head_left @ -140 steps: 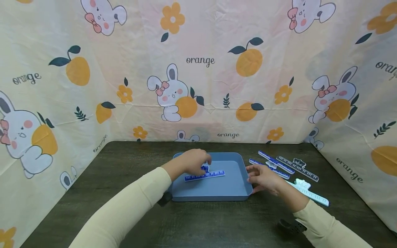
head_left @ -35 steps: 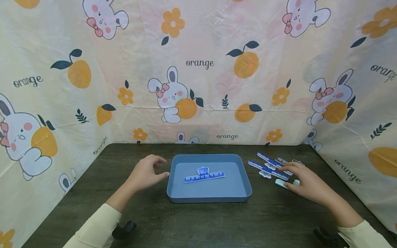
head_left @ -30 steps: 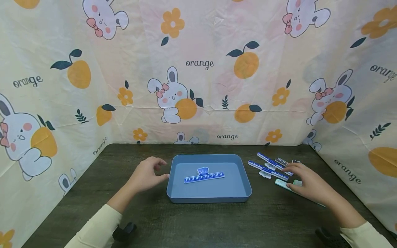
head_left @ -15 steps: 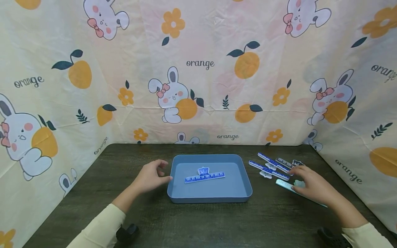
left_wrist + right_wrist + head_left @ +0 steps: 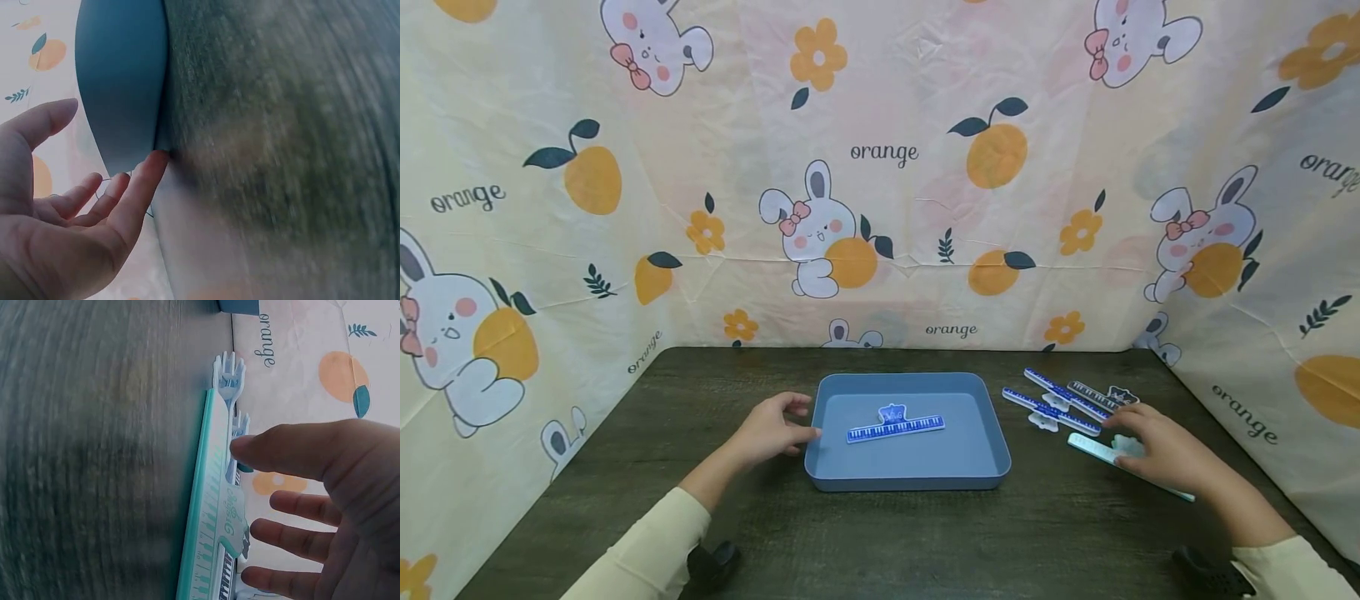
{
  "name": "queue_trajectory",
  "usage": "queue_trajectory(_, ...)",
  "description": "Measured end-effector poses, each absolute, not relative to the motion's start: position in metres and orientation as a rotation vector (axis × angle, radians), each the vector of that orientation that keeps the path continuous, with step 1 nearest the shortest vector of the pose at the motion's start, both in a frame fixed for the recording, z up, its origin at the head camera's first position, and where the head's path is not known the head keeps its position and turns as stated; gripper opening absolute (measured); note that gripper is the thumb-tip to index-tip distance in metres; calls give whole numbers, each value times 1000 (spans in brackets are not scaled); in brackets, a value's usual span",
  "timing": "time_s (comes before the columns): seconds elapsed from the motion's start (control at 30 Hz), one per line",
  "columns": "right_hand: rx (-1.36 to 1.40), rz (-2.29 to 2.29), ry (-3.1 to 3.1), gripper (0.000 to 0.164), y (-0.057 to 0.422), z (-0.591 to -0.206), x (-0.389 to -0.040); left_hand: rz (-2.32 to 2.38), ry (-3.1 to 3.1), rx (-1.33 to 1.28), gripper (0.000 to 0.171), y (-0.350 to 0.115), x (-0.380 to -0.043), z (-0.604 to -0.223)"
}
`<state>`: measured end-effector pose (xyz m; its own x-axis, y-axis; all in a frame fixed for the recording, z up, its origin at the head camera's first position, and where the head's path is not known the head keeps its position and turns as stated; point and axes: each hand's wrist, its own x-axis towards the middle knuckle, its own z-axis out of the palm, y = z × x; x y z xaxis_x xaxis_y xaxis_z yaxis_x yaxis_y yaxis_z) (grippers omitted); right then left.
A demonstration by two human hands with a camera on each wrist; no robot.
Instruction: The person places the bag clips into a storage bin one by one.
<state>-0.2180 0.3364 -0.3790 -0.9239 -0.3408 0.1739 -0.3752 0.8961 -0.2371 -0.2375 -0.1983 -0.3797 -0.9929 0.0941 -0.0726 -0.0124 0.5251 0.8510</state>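
Note:
My left hand (image 5: 771,429) is at the left edge of a blue tray (image 5: 955,457), thumb and fingertips right at the rim. In the left wrist view, its fingers are spread loosely beside the tray wall (image 5: 125,75). Inside the tray lies a blue clip with a piano-key pattern (image 5: 895,429). On the right, my right hand (image 5: 1172,454) hovers over a mint-green piano-key clip (image 5: 1090,448), covering part of it. The right wrist view has the thumb and fingers apart, close to the mint clip's handle (image 5: 232,515), with nothing between them.
Two more blue piano-key clips (image 5: 1033,404) lie side by side between the tray and my right hand. Behind them is a black-and-white one (image 5: 1092,393). A dark wooden table (image 5: 880,542) bears everything, with a patterned cloth (image 5: 917,208) at its back and sides.
My left hand has left the blue clip in the tray and come to the tray's left edge. The right hand has gone from the tray's right side to the mint clip.

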Motion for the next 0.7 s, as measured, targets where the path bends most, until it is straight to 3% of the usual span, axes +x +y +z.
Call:
queue_trajectory(0.33,559,419,-3026,48,341,-379,-224,1595,2491,22,61,-195,-239,-379)
queue_trajectory(0.7,595,383,-3093,45,341,-376,-229,1673,2394,44,67,-192,-240,-380)
